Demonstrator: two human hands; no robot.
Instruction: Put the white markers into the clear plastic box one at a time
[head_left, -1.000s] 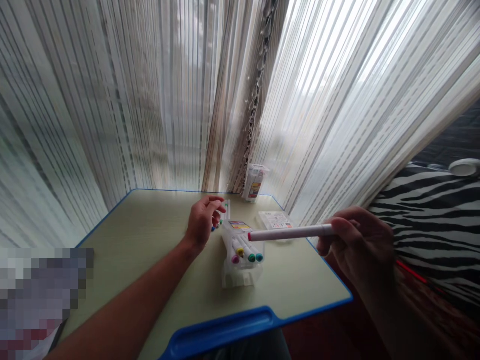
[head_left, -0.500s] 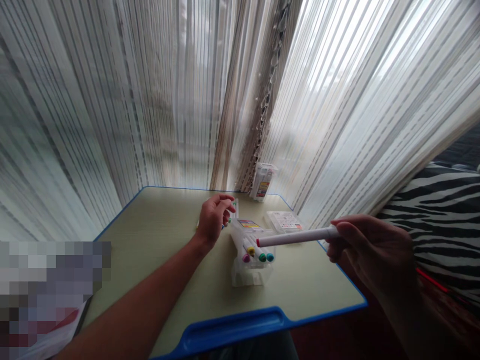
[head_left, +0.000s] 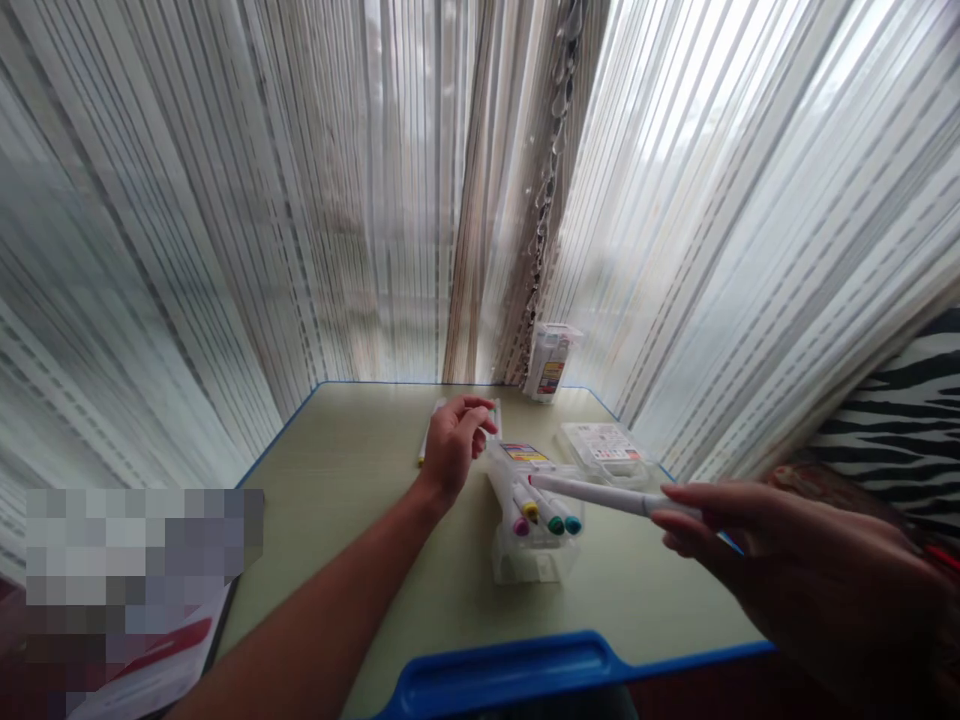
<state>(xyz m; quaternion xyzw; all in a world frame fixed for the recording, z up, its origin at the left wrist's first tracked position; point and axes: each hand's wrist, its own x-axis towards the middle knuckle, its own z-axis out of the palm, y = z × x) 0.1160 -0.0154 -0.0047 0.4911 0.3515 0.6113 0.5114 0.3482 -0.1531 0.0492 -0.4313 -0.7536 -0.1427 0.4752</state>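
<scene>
My right hand (head_left: pixel 757 545) pinches a white marker (head_left: pixel 592 493) by one end; the marker points left, its tip over a clear plastic marker case (head_left: pixel 534 520) lying on the pale green table (head_left: pixel 360 470). Several markers with pink, yellow, green and blue caps sit in the case. My left hand (head_left: pixel 454 445) hovers just left of the case's far end, fingers loosely curled and apart, holding nothing. More markers (head_left: pixel 425 443) lie on the table beneath and beyond that hand.
A clear lid with a label (head_left: pixel 604 447) lies right of the case. A small labelled pack (head_left: pixel 551 362) stands at the table's back edge against sheer curtains. A blue tray lip (head_left: pixel 510 670) runs along the near edge. Zebra-patterned fabric (head_left: pixel 892 400) is at right.
The view shifted, so everything sits further right in frame. My right hand lowered the marker's tip toward the case. My left hand stays beside the case.
</scene>
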